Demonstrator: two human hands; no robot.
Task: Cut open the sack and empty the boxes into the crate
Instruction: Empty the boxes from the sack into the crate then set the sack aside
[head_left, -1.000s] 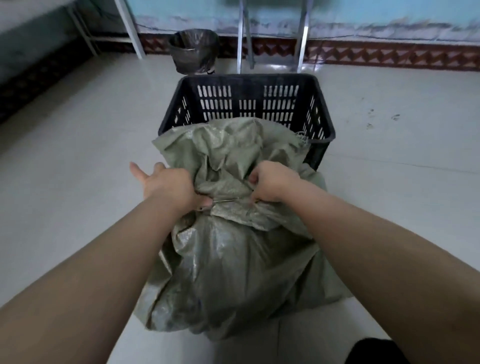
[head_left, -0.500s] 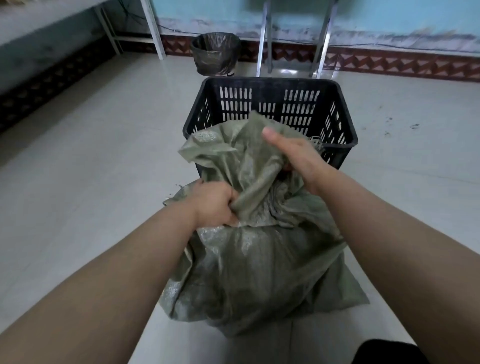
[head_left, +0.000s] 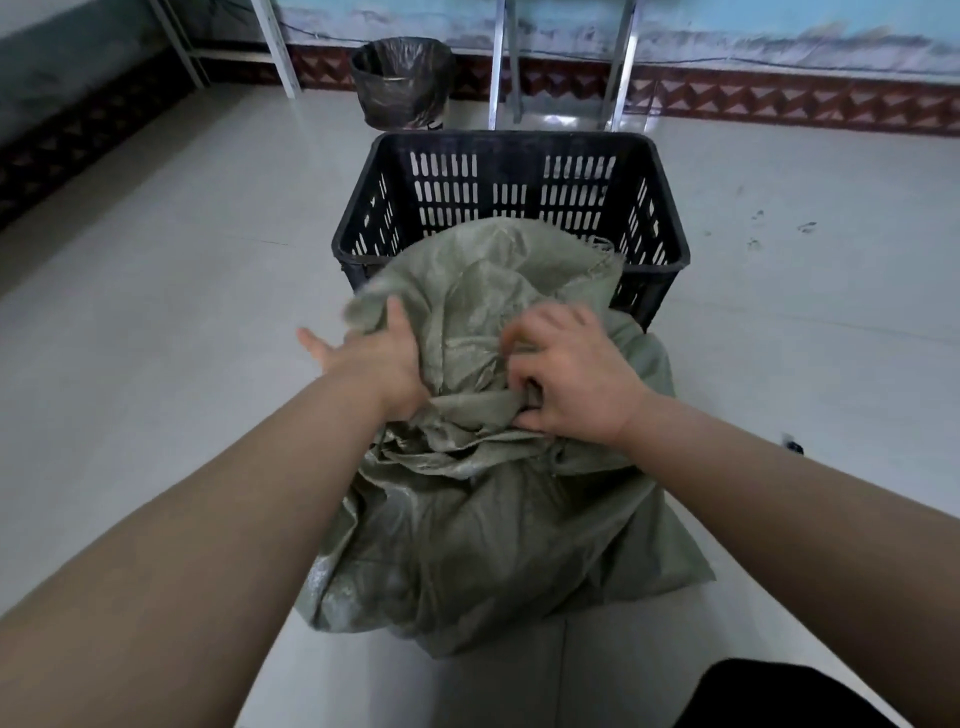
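Observation:
A grey-green woven sack (head_left: 483, 540) stands on the floor, its loose top draped over the near rim of a black slotted plastic crate (head_left: 511, 150). My left hand (head_left: 374, 358) grips the sack's top flap on the left, thumb over the fabric. My right hand (head_left: 574, 374) pinches gathered fabric at the sack's neck. The boxes are hidden inside the sack. No cutting tool is visible.
A bin lined with a black bag (head_left: 400, 83) stands behind the crate by the wall. Metal frame legs (head_left: 621, 67) rise behind the crate, more legs (head_left: 275, 52) at the far left. A small dark object (head_left: 793, 447) lies on the tiled floor at right.
My right hand came down from the raised flap to the sack's neck. My left hand shifted up and left along the flap. The sack's top now drapes lower over the crate rim.

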